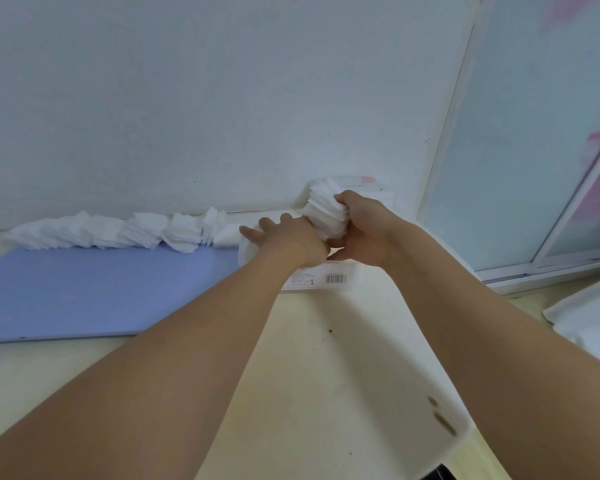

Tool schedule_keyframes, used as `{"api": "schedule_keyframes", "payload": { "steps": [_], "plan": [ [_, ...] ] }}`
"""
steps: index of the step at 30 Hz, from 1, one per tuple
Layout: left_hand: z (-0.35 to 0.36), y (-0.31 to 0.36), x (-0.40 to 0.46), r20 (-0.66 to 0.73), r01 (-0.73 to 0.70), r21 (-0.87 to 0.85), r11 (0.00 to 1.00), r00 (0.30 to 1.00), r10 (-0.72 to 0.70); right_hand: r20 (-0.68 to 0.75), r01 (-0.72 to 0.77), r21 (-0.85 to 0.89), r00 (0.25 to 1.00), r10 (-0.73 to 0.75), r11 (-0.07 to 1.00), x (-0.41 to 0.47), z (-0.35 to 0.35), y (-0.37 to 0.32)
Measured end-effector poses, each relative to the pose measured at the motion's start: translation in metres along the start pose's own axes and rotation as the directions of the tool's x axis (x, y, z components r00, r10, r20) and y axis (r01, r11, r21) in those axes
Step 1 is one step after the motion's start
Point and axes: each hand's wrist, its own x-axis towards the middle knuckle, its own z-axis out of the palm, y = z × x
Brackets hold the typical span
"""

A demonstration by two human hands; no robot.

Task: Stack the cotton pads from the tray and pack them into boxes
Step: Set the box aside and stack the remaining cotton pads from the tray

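My right hand (361, 230) grips a thick, fanned stack of white square cotton pads (323, 213) against the wall. My left hand (288, 237) lies beside it with fingers spread, resting on a white box (248, 252) and touching the stack's lower end. A flat white box with a barcode (329, 278) lies under both wrists. A long row of loose and stacked cotton pads (111, 230) runs along the far edge of a blue tray (84, 289) on the left.
A white wall rises straight ahead. Another white pack with a pink mark (364, 183) lies behind the held stack. A glass sliding door (534, 150) stands at the right, and white cloth (586, 317) lies by it. The pale table edge (465, 434) is near me.
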Motion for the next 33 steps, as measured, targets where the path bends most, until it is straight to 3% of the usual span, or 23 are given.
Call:
{"api": "schedule_keyframes", "payload": {
  "steps": [5,10,12,14,16,19,27,33],
  "plan": [
    [0.002,-0.002,0.004,-0.004,-0.008,0.007,1.0,1.0,0.008,-0.201,0.107,-0.25,0.967,-0.159,0.962,-0.004,-0.005,-0.023],
    [0.001,-0.001,0.003,0.003,-0.003,0.013,1.0,1.0,0.002,-0.21,-0.061,-0.535,0.976,-0.062,0.843,-0.006,-0.004,-0.029],
    [0.001,-0.001,0.002,0.001,-0.008,0.023,1.0,1.0,0.008,-0.179,-0.062,-0.727,0.979,-0.102,0.684,-0.002,0.003,-0.027],
    [0.002,-0.001,0.0,-0.007,-0.006,0.029,1.0,1.0,0.006,-0.103,-0.039,-0.929,0.982,-0.157,0.367,0.001,0.011,-0.024],
    [0.003,-0.001,0.0,-0.017,-0.009,0.032,0.999,1.0,0.009,-0.055,-0.031,-0.995,0.968,-0.246,0.1,0.003,0.019,-0.022],
    [0.005,-0.002,0.002,-0.02,-0.013,0.043,0.999,1.0,0.014,0.0,-0.021,-0.998,0.948,-0.317,-0.062,0.009,0.027,-0.017],
    [0.007,-0.005,0.004,-0.061,-0.023,0.015,1.0,0.998,0.024,0.014,-0.058,-0.981,0.931,-0.365,-0.187,0.025,0.024,0.001],
    [0.007,-0.007,0.004,-0.076,-0.032,0.002,0.999,0.997,0.032,-0.019,-0.018,-1.0,0.972,-0.232,0.005,0.037,0.012,-0.009]
  ]
}}
